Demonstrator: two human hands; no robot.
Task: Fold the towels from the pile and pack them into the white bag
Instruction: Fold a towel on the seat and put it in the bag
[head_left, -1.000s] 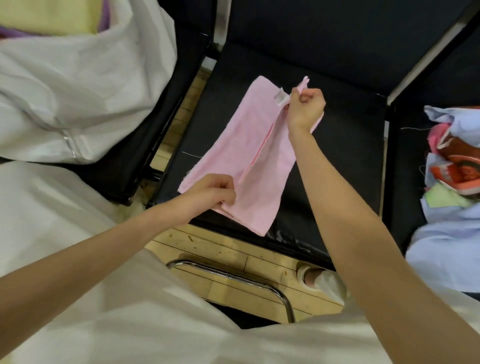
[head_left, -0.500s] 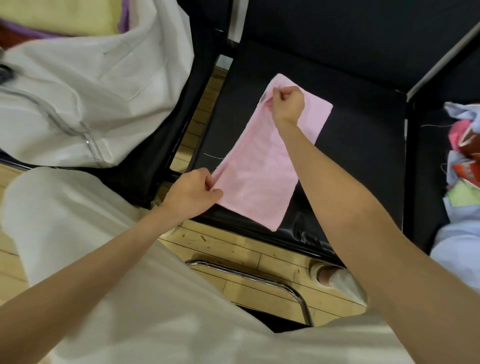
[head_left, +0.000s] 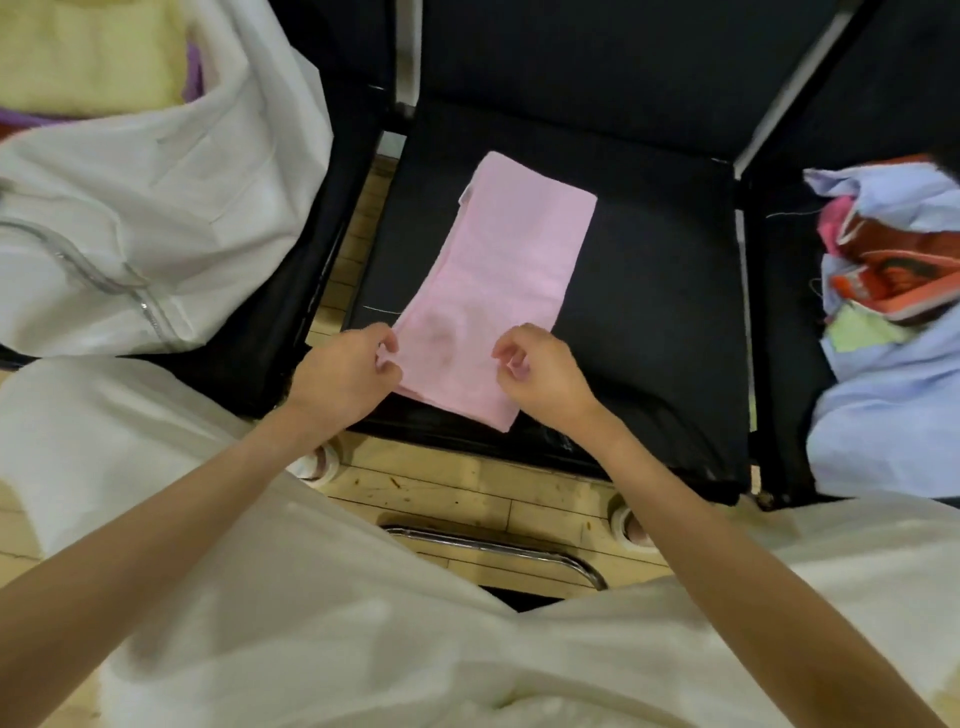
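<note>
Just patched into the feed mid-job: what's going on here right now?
A person is folding a pink towel laid as a long strip on a black chair seat. The left hand pinches the towel's near left corner; the right hand hovers with curled fingers over its near right edge. The white bag sits to the left, already holding folded towels; the unfolded pile waits on the right.
</note>
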